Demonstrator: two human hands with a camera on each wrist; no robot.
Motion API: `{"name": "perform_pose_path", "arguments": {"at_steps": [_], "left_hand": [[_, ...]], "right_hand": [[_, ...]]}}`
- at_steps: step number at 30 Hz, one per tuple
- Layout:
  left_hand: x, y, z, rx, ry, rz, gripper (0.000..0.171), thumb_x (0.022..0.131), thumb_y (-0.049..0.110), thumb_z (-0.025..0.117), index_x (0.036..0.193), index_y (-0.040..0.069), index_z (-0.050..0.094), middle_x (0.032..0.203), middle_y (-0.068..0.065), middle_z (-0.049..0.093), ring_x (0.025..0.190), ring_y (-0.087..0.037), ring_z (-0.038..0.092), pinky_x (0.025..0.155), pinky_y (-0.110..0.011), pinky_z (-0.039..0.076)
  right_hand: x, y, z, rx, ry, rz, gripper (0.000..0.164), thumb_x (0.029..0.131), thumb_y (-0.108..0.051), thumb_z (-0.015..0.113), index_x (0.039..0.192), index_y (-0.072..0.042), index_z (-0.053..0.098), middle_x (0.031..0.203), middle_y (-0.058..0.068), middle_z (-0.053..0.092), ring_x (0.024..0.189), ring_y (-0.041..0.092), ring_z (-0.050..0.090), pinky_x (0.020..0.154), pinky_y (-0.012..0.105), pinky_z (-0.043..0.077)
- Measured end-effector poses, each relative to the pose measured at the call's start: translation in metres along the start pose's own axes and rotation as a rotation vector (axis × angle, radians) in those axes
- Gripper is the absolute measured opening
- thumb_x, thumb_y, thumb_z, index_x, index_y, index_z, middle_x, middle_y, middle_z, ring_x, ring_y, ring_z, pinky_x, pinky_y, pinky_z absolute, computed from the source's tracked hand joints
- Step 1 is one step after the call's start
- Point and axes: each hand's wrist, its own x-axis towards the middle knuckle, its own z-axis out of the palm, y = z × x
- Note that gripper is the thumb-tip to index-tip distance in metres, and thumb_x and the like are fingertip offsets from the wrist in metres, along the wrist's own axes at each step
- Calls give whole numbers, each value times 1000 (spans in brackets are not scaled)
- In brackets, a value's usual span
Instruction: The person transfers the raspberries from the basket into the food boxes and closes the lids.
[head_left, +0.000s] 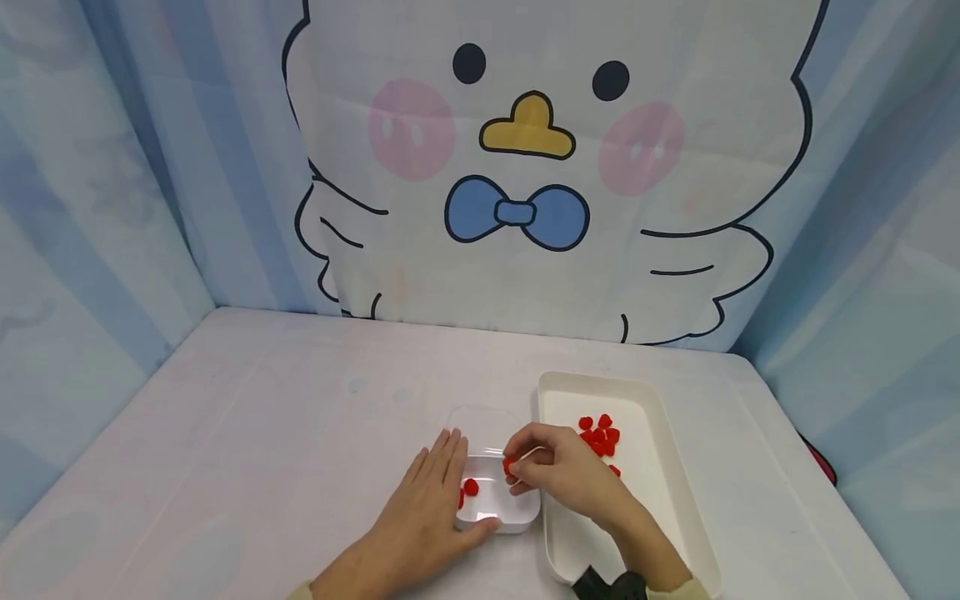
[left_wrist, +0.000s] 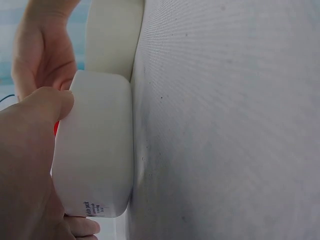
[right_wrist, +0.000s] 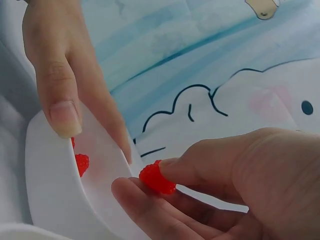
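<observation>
A small white plastic box (head_left: 498, 518) stands on the table with red raspberries inside, one raspberry (head_left: 471, 487) at its left. My left hand (head_left: 420, 517) rests against the box's left side, fingers straight and thumb out over the near rim. In the left wrist view the thumb lies on the rim of the box (left_wrist: 97, 145). Between thumb and fingers, my right hand (head_left: 566, 471) pinches a single raspberry (right_wrist: 158, 178) over the right part of the box. The right wrist view shows a bumpy raspberry (right_wrist: 82, 164) lying behind the box's wall.
To the right, a long cream tray (head_left: 675, 500) holds a cluster of raspberries (head_left: 598, 437), partly behind the right hand. A clear lid (head_left: 480, 417) lies just behind the box. A curtain (head_left: 517, 283) with a cartoon face hangs along the table's back edge.
</observation>
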Motion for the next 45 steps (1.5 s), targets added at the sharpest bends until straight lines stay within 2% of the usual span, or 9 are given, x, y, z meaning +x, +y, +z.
{"name": "perform_pose_path", "arguments": {"at_steps": [10, 16, 25, 36, 45], "left_hand": [[1, -1, 0, 6, -24, -15, 98, 90, 69, 51, 153, -2, 27, 162, -17, 27, 153, -31, 22, 122, -51, 24], [1, -1, -1, 13, -11, -4, 98, 90, 67, 54, 152, -4, 28, 161, -18, 29, 152, -32, 23, 121, -52, 25], [2, 0, -2, -10, -43, -10, 99, 91, 71, 48, 154, -2, 26, 162, -17, 27, 153, -31, 20, 122, -53, 24], [3, 0, 0, 14, -43, -9, 100, 90, 74, 44, 154, -2, 27, 162, -16, 27, 153, -30, 21, 121, -53, 25], [3, 0, 0, 16, -59, -19, 101, 90, 73, 47, 154, -2, 26, 163, -16, 27, 153, -30, 21, 121, -53, 24]], "right_hand": [[5, -1, 19, -102, -15, -39, 15, 93, -7, 63, 107, -1, 65, 97, 8, 69, 79, 17, 72, 74, 25, 61], [7, -4, 28, -234, 20, -79, 13, 90, -4, 62, 101, -7, 68, 94, 3, 71, 82, 13, 69, 71, 18, 56], [7, -4, 35, -318, 32, -77, 11, 90, -8, 67, 100, -9, 69, 93, -1, 73, 79, 10, 67, 72, 19, 56], [8, -3, 41, -375, 45, -106, 8, 88, -5, 69, 96, -8, 69, 88, -1, 74, 74, 6, 65, 69, 16, 54], [5, -5, 38, -379, 40, -84, 11, 89, -8, 69, 100, -9, 70, 88, -2, 73, 76, 6, 65, 71, 19, 56]]}}
